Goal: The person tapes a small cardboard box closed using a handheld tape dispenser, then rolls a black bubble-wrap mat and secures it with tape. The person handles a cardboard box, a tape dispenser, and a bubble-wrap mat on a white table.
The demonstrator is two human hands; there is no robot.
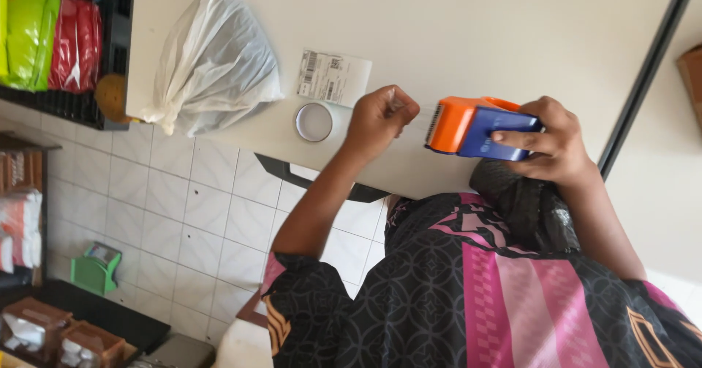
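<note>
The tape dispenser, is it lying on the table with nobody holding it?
No, the right hand grips the orange and blue tape dispenser above the table, while the left hand pinches the clear tape pulled from it.

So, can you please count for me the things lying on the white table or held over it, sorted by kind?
Tape dispenser, orange and blue, held in the right hand: 1
Tape roll, beside the left hand: 1
Paper label: 1
White plastic bag: 1
Black plastic bag, at the edge of the table: 1
Total: 5
</note>
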